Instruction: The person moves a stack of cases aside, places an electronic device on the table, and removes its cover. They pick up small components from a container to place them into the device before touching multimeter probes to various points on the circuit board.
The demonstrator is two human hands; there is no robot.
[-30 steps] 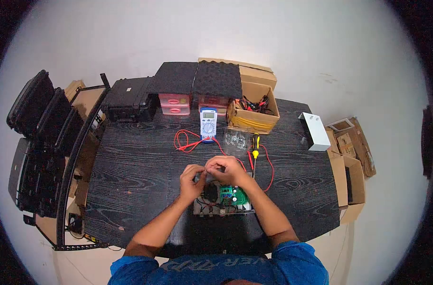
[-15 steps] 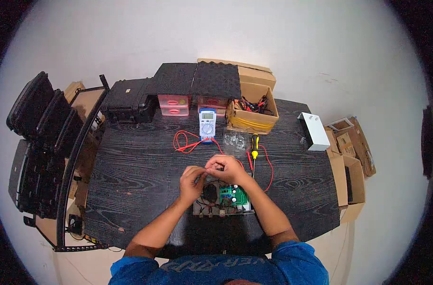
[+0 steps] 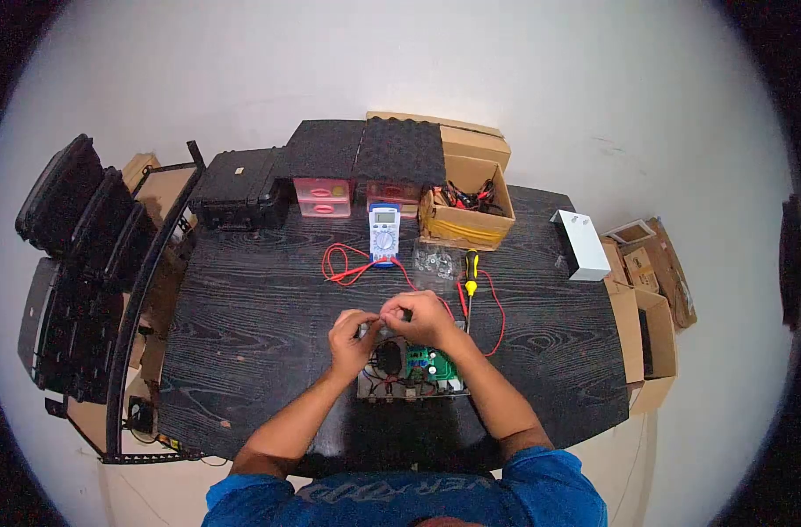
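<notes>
My left hand [image 3: 355, 339] and my right hand [image 3: 420, 318] meet fingertip to fingertip above an opened electronic unit. Both are closed in a pinch, and whatever sits between the fingers is too small to make out. Under them lies the unit's metal chassis [image 3: 365, 386], holding a green circuit board [image 3: 442, 362], a round black part [image 3: 389, 357] and loose wires. My hands and right forearm cover some of it. A yellow and black screwdriver [image 3: 472, 274] lies just beyond my right hand, beside a clear plastic tray [image 3: 435, 263] of small parts.
A blue and white multimeter [image 3: 384, 235] with red leads [image 3: 347, 274] lies ahead. Behind stand a cardboard box [image 3: 467, 227] of cables, pink-fronted drawers [image 3: 323, 200] and a black case [image 3: 235, 189]. A white metal cover [image 3: 583, 246] rests at right on the dark table [image 3: 260, 307].
Both hands stay pinched together over the unit, with only a slight shift of the fingers. The view has tilted a little; nothing on the table has moved.
</notes>
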